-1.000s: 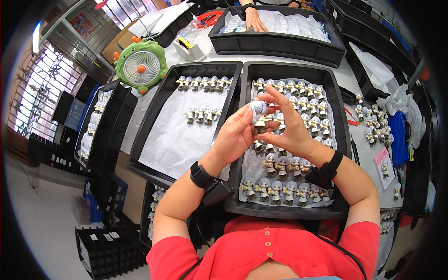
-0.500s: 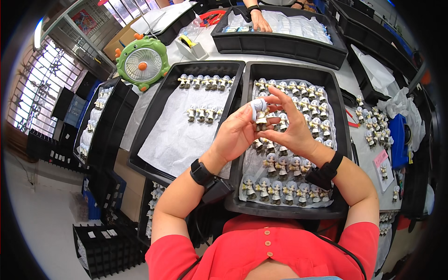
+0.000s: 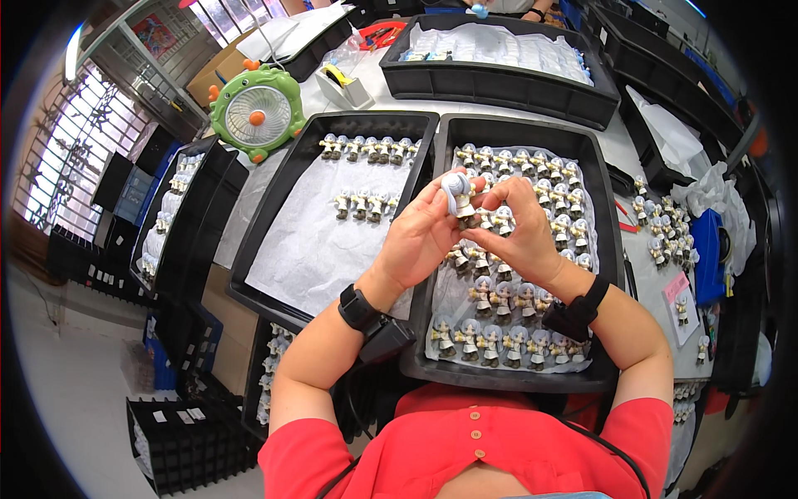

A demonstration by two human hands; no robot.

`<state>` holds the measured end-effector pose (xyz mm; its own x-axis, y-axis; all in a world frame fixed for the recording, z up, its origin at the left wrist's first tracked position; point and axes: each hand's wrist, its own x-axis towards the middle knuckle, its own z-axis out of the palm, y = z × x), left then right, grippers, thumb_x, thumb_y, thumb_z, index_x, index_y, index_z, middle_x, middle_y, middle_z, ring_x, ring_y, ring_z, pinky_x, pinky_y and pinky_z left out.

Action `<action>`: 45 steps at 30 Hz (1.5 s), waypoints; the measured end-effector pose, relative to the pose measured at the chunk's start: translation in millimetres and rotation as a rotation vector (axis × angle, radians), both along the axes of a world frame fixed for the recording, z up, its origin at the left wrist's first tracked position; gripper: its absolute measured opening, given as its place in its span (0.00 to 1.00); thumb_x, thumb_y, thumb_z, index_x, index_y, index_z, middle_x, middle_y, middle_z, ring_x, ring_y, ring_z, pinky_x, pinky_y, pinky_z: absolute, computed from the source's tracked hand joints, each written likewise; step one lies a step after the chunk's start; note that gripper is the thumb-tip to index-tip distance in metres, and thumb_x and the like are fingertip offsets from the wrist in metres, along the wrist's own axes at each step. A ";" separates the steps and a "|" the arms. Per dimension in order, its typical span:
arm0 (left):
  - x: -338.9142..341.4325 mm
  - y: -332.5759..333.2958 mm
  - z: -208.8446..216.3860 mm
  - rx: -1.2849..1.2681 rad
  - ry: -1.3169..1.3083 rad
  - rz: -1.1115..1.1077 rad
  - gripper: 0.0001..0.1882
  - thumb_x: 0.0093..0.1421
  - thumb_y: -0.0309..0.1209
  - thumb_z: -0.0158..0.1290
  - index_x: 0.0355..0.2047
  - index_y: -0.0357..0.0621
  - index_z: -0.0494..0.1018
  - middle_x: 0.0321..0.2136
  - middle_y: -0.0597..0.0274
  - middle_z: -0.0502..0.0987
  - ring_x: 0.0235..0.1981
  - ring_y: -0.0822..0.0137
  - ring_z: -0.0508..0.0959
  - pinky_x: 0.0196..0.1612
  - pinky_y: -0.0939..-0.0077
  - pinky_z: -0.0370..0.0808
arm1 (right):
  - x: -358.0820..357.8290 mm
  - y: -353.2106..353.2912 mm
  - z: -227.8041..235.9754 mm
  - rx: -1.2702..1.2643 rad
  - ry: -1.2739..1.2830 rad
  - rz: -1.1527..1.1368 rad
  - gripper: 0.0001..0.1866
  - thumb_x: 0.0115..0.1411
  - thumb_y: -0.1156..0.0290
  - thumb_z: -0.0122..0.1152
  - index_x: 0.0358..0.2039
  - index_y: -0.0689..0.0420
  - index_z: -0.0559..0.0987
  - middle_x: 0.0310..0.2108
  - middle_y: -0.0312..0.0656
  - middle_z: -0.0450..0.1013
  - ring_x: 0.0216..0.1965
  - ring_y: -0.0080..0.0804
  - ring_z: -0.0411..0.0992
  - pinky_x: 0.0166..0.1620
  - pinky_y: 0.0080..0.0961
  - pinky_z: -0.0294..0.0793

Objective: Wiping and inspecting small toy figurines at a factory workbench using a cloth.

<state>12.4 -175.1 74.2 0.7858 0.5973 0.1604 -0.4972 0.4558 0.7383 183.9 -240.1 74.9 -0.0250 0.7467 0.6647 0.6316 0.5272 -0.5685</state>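
A small figurine (image 3: 456, 185) with pale grey hair, a white outfit and dark boots is held up over the inner edges of two black trays. My left hand (image 3: 416, 237) is closed around its hair side, fingers behind it. My right hand (image 3: 532, 237) curls in from the other side, its thumb at the boots and its index finger bent near the body. Below, the right tray (image 3: 611, 249) holds many similar figurines (image 3: 492, 339) in rows on white sheeting. In the left tray (image 3: 249, 287), two short rows of figurines (image 3: 366, 204) lie on white paper.
A green animal-shaped fan (image 3: 256, 112) and a tape dispenser (image 3: 345, 90) stand behind the left tray. Another black tray (image 3: 499, 87) with wrapped items is farther back, near a co-worker's hand. Loose figurines (image 3: 665, 224) and a blue bin (image 3: 709, 254) are at the right.
The figurine has turned and tilted in my left hand. My right index finger has dropped from above its head and bent toward its side. The co-worker's hand has left the far tray.
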 end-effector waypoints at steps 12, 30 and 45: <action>1.2 -2.3 2.6 -0.018 -0.048 0.000 0.25 0.65 0.34 0.42 0.60 0.40 0.52 0.60 0.50 0.57 0.58 0.54 0.64 0.57 0.62 0.63 | -2.5 -0.9 -0.7 -0.011 0.027 0.042 0.20 0.41 0.73 0.72 0.31 0.56 0.70 0.29 0.37 0.70 0.33 0.32 0.71 0.38 0.26 0.70; -0.6 -1.0 -0.8 -0.044 -0.022 0.051 0.20 0.65 0.31 0.43 0.56 0.45 0.56 0.57 0.55 0.61 0.56 0.62 0.66 0.55 0.66 0.65 | -3.7 1.0 -3.4 -0.054 0.153 0.069 0.21 0.43 0.73 0.72 0.35 0.58 0.69 0.33 0.39 0.72 0.34 0.28 0.72 0.40 0.25 0.72; -2.0 -2.5 3.7 -0.045 0.010 0.086 0.23 0.64 0.32 0.46 0.58 0.46 0.57 0.55 0.56 0.65 0.52 0.66 0.69 0.54 0.71 0.68 | -7.1 -3.9 1.4 -0.070 0.157 0.080 0.20 0.47 0.73 0.69 0.38 0.59 0.70 0.32 0.37 0.71 0.34 0.24 0.72 0.40 0.22 0.72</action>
